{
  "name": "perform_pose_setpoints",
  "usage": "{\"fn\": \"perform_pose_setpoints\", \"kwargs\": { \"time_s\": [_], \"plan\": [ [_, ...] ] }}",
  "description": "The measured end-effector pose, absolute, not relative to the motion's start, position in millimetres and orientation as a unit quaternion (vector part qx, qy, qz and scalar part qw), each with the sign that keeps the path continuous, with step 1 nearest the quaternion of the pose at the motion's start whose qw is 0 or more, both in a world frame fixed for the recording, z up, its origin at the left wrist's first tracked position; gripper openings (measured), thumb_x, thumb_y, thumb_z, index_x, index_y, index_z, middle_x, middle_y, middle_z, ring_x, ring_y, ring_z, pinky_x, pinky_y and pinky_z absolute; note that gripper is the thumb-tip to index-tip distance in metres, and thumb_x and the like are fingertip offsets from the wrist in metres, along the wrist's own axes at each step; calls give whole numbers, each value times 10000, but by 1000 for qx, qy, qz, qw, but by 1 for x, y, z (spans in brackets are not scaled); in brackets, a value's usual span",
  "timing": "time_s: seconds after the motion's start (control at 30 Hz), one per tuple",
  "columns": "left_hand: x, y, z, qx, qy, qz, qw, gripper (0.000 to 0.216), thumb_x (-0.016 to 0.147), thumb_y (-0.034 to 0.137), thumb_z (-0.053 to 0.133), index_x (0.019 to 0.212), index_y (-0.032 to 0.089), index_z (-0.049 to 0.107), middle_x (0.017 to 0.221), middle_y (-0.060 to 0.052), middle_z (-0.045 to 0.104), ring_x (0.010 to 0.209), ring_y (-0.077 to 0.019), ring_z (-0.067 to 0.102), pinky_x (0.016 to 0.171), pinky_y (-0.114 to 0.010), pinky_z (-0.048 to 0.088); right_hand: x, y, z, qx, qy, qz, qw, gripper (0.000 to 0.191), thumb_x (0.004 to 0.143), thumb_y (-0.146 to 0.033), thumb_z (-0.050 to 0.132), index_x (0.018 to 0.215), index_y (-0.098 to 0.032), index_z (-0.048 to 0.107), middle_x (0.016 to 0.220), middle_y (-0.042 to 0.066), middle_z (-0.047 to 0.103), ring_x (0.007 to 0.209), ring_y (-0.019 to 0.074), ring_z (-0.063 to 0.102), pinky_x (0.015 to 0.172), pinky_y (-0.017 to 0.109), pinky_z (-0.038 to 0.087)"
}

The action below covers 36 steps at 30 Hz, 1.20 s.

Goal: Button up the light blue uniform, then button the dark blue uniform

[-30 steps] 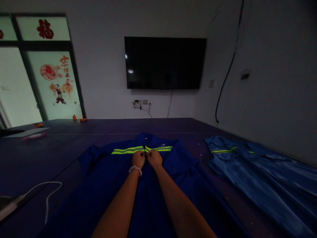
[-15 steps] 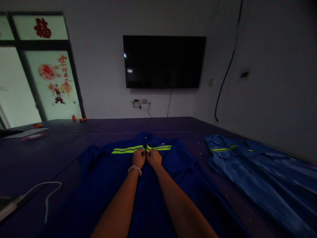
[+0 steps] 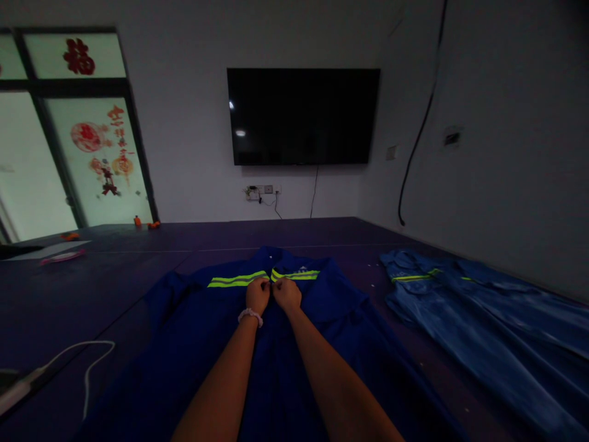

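A dark blue work jacket [image 3: 193, 331] with yellow-green reflective stripes across the chest lies spread out before me, its collar pointing away. My left hand [image 3: 258, 296], with a pale scrunchie at the wrist, pinches one front edge of the jacket just below the stripe. Close beside it, my right hand [image 3: 286, 293] is closed on the opposite front edge. The two hands almost meet at the front opening. Whatever small part of the placket lies between the fingertips is hidden by the fingers.
To the right lies a lighter blue garment [image 3: 455, 313] with a yellow stripe. A white cable [image 3: 99, 342] runs over the purple surface [image 3: 322, 230] at left. Small orange objects [image 3: 153, 225] and a pink-edged item [image 3: 63, 256] stand farther back. A television [image 3: 304, 116] hangs on the wall.
Both hands stay at the same spot on the jacket's front, with only tiny finger shifts. The camera view has tilted very slightly.
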<state>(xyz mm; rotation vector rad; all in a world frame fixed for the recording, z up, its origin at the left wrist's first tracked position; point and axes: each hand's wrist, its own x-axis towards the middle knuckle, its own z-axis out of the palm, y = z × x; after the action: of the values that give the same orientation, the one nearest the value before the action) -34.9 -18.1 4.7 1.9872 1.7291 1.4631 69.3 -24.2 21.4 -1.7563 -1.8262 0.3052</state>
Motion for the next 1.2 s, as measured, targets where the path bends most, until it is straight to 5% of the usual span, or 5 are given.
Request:
{"fn": "perform_pose_setpoints", "kwargs": {
  "time_s": [1.2],
  "plan": [
    [-38, -16, 3, 654, 557, 500, 107, 260, 742, 36, 483, 908, 149, 648, 972, -78, 669, 934, -176, 608, 886, -334, 450, 69, -18, 18, -632, -712, 122, 280, 215, 852, -200, 436, 951, -238, 623, 950, 21, 658, 892, 153, 600, 666, 204, 379]
  ]
}}
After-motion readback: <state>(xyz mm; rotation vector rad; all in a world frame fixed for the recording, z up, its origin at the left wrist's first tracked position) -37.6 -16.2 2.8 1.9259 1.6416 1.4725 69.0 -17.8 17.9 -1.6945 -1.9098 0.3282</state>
